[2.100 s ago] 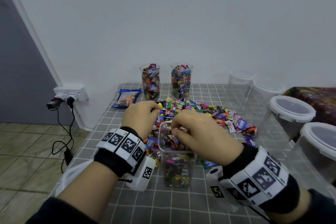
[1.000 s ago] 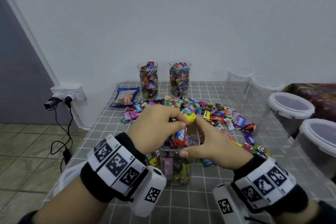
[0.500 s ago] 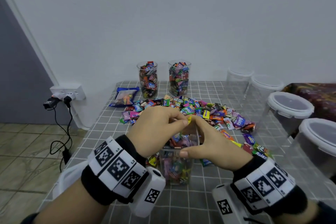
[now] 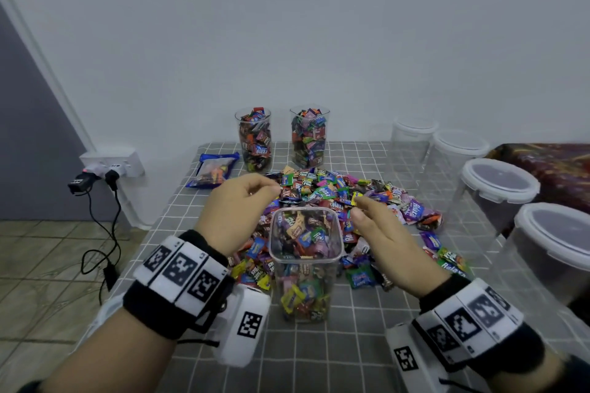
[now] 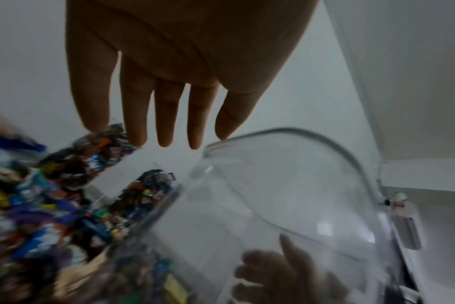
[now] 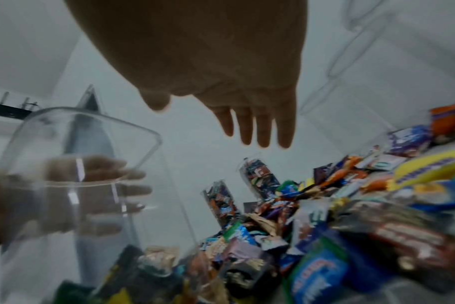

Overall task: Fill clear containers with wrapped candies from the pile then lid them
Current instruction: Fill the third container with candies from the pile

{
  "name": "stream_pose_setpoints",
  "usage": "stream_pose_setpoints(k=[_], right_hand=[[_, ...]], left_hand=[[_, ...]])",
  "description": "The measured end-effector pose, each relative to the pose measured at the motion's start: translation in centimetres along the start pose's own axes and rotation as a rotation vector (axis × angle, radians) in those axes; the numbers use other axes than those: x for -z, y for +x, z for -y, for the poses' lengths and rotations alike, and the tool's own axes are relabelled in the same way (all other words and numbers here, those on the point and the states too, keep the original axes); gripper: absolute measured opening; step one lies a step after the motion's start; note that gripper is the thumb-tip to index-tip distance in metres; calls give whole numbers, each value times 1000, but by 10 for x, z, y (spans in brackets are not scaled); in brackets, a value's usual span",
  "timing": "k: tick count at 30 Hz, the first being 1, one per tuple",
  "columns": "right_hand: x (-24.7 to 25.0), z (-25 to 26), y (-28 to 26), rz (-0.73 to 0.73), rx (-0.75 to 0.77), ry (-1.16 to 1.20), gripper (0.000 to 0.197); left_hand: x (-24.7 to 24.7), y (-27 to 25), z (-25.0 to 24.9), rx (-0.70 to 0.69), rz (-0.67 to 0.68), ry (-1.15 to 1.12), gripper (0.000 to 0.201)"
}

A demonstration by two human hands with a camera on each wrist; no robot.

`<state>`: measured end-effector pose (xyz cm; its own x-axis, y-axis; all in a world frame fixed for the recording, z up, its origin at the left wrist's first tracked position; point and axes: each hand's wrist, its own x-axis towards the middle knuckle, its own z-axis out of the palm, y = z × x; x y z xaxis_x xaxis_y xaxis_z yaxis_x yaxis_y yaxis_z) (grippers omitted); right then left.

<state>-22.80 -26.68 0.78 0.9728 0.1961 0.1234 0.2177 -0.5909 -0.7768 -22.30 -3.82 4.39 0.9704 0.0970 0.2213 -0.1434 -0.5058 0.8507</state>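
Note:
A clear square container [image 4: 306, 268], more than half full of wrapped candies, stands unlidded on the checked tablecloth in front of the candy pile [image 4: 335, 191]. My left hand [image 4: 271, 190] hovers just left of its rim, and in the left wrist view its fingers [image 5: 164, 133] are straight and hold nothing. On the right of the rim my right hand [image 4: 357, 207] reaches toward the pile, its fingers [image 6: 257, 139] also straight and bare. The container's rim [image 5: 286, 144] [image 6: 91, 115] shows in both wrist views with the other hand behind it.
Two candy-filled clear containers [image 4: 255, 140] [image 4: 309, 137] stand by the back wall beside a blue candy bag [image 4: 214, 171]. Several lidded clear containers [image 4: 498, 188] line the right side. Left of the table edge are a wall socket and cables [image 4: 108, 169].
Both hands were bunched together over the container's mouth, dropping candies in. They have since parted to either side with fingers spread and nothing in them, and the container's mouth is uncovered.

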Motion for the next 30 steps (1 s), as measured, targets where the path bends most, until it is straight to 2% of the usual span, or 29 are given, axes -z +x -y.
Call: stream_pose_setpoints(k=[2, 4, 6, 9, 12, 15, 18, 20, 21, 24, 25, 26, 28, 29, 30], right_hand=[[11, -12, 0, -91, -121, -89, 72], [12, -26, 3, -107, -269, -156, 87], [13, -40, 3, -90, -395, -213, 87], [14, -61, 2, -87, -528, -257, 92], [16, -71, 1, -83, -642, -297, 80], [15, -73, 5, -23, -701, -343, 77], [7, -72, 18, 66, -692, -315, 84], [0, -75, 30, 67, -680, -278, 83], [-4, -71, 34, 54, -654, -236, 77], [-13, -47, 41, 122, -554, -35, 53], [-14, -40, 43, 157, -528, 40, 47], [-13, -32, 44, 175, -485, 92, 47], [-5, -24, 44, 171, -407, 104, 55], [0, -21, 43, 152, -349, 14, 54], [7, -18, 41, 132, -284, -129, 47]], left_hand=[[0, 4, 18, 84, 44, 59, 7], [-4, 5, 34, 184, 104, 142, 32], [-10, 6, 47, 275, 166, 232, 54], [-19, 5, 63, 375, 237, 357, 59], [-25, 10, 81, 442, 270, 423, 74], [-30, 15, 94, 477, 324, 507, 87], [-33, 22, 102, 430, 364, 500, 98], [-38, 29, 113, 376, 375, 446, 107], [-39, 30, 114, 356, 388, 425, 104], [-46, 33, 103, 311, 372, 401, 57], [-47, 34, 98, 297, 368, 354, 51], [-46, 33, 92, 290, 375, 317, 50], [-38, 32, 81, 238, 366, 314, 64], [-31, 29, 72, 234, 348, 343, 65], [-24, 27, 66, 221, 327, 403, 58]])
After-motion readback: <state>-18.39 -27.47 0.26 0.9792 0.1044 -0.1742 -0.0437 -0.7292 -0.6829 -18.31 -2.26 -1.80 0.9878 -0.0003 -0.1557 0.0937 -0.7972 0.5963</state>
